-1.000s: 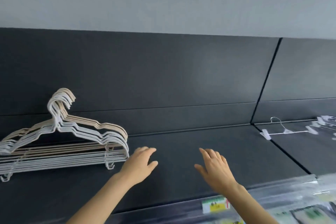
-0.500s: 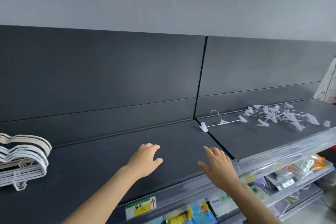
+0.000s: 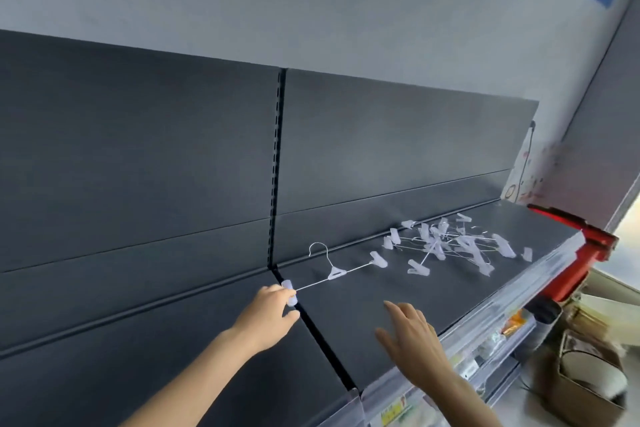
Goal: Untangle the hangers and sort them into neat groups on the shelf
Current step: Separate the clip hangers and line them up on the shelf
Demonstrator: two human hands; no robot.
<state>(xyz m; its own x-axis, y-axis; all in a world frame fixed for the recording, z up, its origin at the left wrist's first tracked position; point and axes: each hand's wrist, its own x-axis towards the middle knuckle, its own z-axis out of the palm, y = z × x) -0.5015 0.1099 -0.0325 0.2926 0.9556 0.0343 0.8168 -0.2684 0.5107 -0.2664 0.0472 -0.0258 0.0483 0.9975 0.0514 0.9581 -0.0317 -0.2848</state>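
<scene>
Lone clip hanger (image 3: 335,273) flat, tangled pile (image 3: 446,246) nearby (clear clips)

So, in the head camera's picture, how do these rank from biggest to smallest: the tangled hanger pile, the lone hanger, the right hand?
Largest: tangled hanger pile.
Then: lone hanger and right hand look about alike. The hand is nearer the camera, so I leave them unranked.

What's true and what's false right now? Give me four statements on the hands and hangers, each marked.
1. The left hand pinches an end clip of the single clip hanger. True.
2. The right hand holds a hanger. False: it is open with fingers spread and holds nothing.
3. The tangled pile of clip hangers lies to the right of the single clip hanger. True.
4. The single clip hanger hangs by its hook from a rail. False: it lies flat on the dark shelf.
</scene>
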